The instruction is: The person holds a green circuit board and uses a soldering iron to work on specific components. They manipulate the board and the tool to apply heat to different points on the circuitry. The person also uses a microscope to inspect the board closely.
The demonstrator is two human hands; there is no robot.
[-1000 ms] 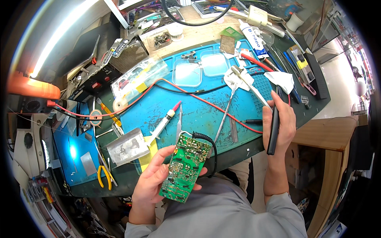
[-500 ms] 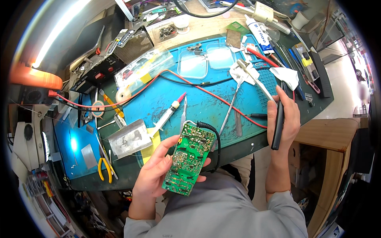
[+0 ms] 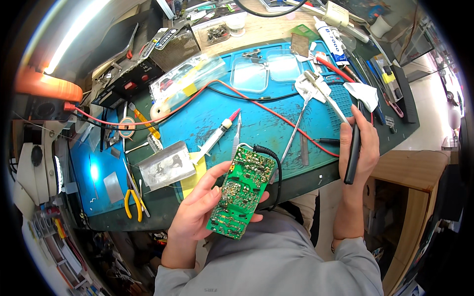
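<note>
My left hand (image 3: 200,207) holds a green circuit board (image 3: 241,195) by its edges, solder side up, tilted over the bench's front edge. A black cable (image 3: 279,180) with a ribbed sleeve curves down from the board's top end. On the right, my right hand (image 3: 363,148) is closed around a black-handled tool (image 3: 352,160); its working end cannot be made out. A metal bar with a crosspiece (image 3: 326,96) reaches to the fingers; I cannot tell whether it is gripped too. Beyond the board lie a syringe (image 3: 215,140) with a pink tip and a slim metal blade tool (image 3: 237,138).
A blue mat (image 3: 197,118) covers the bench. Red and black leads (image 3: 276,114) cross it from an orange-cased meter (image 3: 49,91). Yellow-handled pliers (image 3: 132,204) and a metal tray (image 3: 167,167) lie left. Clear boxes (image 3: 249,74), a glue tube (image 3: 332,42) and a white tissue (image 3: 362,93) are farther off.
The whole bench scene has shifted slightly right in the picture as the view turned. Both hands keep their grips, with the board and the black-handled tool in nearly the same pose.
</note>
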